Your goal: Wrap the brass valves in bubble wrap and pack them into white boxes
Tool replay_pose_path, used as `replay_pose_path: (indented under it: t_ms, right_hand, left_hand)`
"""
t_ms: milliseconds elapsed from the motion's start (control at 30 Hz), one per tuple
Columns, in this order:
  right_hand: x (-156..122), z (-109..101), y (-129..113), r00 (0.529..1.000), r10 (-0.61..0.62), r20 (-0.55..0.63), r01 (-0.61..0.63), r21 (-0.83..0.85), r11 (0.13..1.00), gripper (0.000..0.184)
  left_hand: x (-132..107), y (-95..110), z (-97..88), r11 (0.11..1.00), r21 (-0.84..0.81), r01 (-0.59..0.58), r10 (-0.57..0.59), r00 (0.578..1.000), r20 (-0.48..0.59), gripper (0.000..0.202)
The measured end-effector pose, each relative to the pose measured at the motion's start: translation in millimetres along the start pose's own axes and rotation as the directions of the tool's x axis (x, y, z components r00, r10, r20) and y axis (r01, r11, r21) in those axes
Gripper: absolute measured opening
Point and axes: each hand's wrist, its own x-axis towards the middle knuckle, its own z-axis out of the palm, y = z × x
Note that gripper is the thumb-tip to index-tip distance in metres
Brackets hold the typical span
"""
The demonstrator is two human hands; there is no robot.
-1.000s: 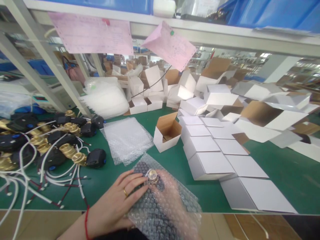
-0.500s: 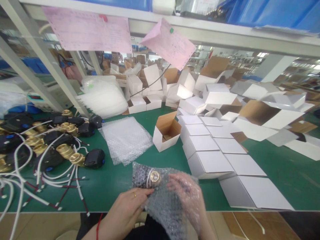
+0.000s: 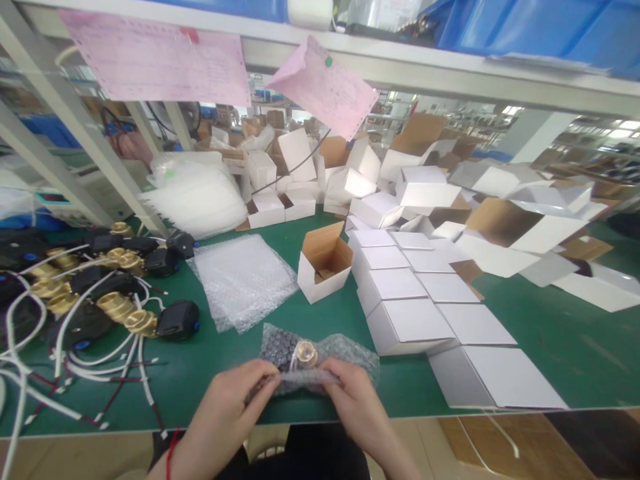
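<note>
Near the table's front edge lies a brass valve (image 3: 306, 354) with a black body, partly covered by a clear bubble wrap bag (image 3: 353, 350). My left hand (image 3: 240, 393) pinches the left part of the bag's near edge between thumb and fingers. On the other side, my right hand (image 3: 350, 393) grips the same edge, so the plastic is stretched between both hands. The valve's round brass opening faces up and a white cable shows beside it. Most of the black body is blurred by the bubbles.
An open white carton (image 3: 325, 273) stands beyond the bag. Closed white boxes (image 3: 407, 283) stand in rows to the right. Flat bubble wrap bags (image 3: 245, 280) lie left of the carton. Several brass valves with black actuators (image 3: 177, 320) and white cables crowd the left side.
My right hand has come out from inside the bubble wrap and now grips its near edge. My left hand has shifted left and closed on the edge too. The view has turned slightly right.
</note>
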Motion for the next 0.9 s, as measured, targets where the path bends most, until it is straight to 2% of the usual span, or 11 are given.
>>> replay_pose_path:
  t_ms: [67,167,267,400,467,600,633,667,767,833,900]
  right_hand:
    - [3,-3,-2,0.999,0.005,0.035,-0.008,0.106,0.994,0.025]
    - [1,-2,-11,0.995,-0.066,0.079,0.057,0.120,0.991,0.027]
    - [-4,-9,-13,0.988,-0.148,0.047,0.151,-0.083,0.985,0.024]
    - [-18,-47,-3,0.939,-0.318,-0.130,0.226,-0.465,0.856,0.016]
    - [-28,-65,-1,0.847,-0.431,-0.311,0.189,-0.580,0.792,0.015]
    - [-45,-54,-14,0.451,-0.567,-0.689,0.175,-0.555,0.813,0.012]
    - [-46,-43,-18,0.401,-0.595,-0.697,0.248,-0.542,0.803,0.020]
    - [-45,-30,-21,0.418,-0.647,-0.637,0.341,-0.550,0.762,0.025]
    - [-34,-1,-18,0.573,-0.733,-0.367,0.495,-0.558,0.666,0.036]
    - [-23,10,-8,0.678,-0.642,-0.358,0.462,-0.472,0.751,0.042]
    - [-15,20,2,0.777,-0.467,-0.423,0.424,-0.197,0.884,0.047]
  left_hand:
    - [8,-4,-5.3,0.993,0.106,-0.053,0.066,0.991,-0.120,0.021]
    - [22,-5,0.8,0.962,0.215,-0.166,0.174,0.985,-0.017,0.039]
    - [33,-6,14.0,0.967,0.207,-0.151,0.112,0.976,0.186,0.065]
    - [34,-10,21.0,0.995,0.096,-0.020,-0.001,0.979,0.206,0.041]
    - [32,-13,20.7,1.000,0.031,-0.002,-0.003,0.986,0.166,0.033]
    - [30,-14,22.3,0.997,-0.057,0.054,-0.049,0.995,0.088,0.023]
    - [30,-13,23.2,0.993,-0.083,0.079,-0.073,0.995,0.071,0.021]
    - [31,-12,24.2,0.987,-0.118,0.106,-0.100,0.993,0.060,0.019]
    - [29,-8,27.4,0.938,-0.272,0.216,-0.204,0.976,0.073,0.022]
    - [26,-4,30.8,0.851,-0.407,0.333,-0.303,0.943,0.139,0.029]
    - [24,2,35.8,0.701,-0.544,0.460,-0.400,0.886,0.234,0.038]
